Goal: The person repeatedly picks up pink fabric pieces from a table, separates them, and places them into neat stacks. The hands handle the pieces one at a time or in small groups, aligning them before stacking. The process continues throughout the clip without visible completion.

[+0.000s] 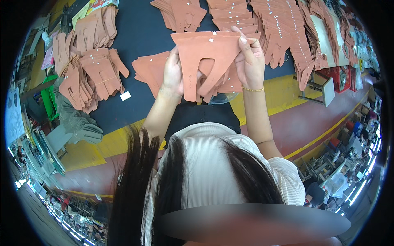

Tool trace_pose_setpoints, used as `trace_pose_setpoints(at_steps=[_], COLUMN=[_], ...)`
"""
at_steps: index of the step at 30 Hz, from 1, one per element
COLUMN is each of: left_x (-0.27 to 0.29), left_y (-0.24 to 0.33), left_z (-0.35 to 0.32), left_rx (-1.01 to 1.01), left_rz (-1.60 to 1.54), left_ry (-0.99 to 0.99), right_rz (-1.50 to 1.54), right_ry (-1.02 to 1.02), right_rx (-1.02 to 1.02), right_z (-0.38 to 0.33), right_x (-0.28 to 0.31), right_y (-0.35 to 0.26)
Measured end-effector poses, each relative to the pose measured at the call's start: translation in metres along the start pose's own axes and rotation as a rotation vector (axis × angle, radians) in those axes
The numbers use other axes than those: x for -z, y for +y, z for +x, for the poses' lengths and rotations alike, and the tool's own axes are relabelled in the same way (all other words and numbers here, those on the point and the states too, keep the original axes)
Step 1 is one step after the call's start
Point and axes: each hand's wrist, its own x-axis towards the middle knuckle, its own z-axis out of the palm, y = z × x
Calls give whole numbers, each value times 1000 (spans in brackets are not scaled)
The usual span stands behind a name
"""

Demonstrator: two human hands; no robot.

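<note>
In front of me I hold up a flat salmon-coloured cut piece, leather-like, with a wide straight top edge, an arched slot and two legs pointing down. Small white stickers sit near its top edge. My left hand is closed around its left side, fingers partly hidden behind it. At the upper right corner, thumb and fingers of my right hand pinch the edge. Beneath and behind the piece lies a fanned stack of like pieces, partly covered by my left hand and the held piece.
On the dark table, bundles of the same pieces lie at left, near a small white card. Long overlapping rows fill the right. Grey-green pieces hang at the left edge. A stool and red crate stand right.
</note>
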Motion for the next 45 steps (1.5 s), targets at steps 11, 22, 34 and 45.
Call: trace_pose_setpoints(at_steps=[11,22,34,45], left_x=[-2,1,59,84], left_y=[-17,-68,-236,-267], left_z=[15,53,190,257], left_rx=[-4,105,246,-14], left_rz=[257,563,498,1088], left_ry=[7,248,202,332], right_rz=[60,-63,-800,-946], right_ry=[73,231,385,325], right_rx=[0,-110,-139,-179], right_z=[-1,-10,42,126], right_x=[26,95,279,342], right_y=[-18,-37,-104,-97])
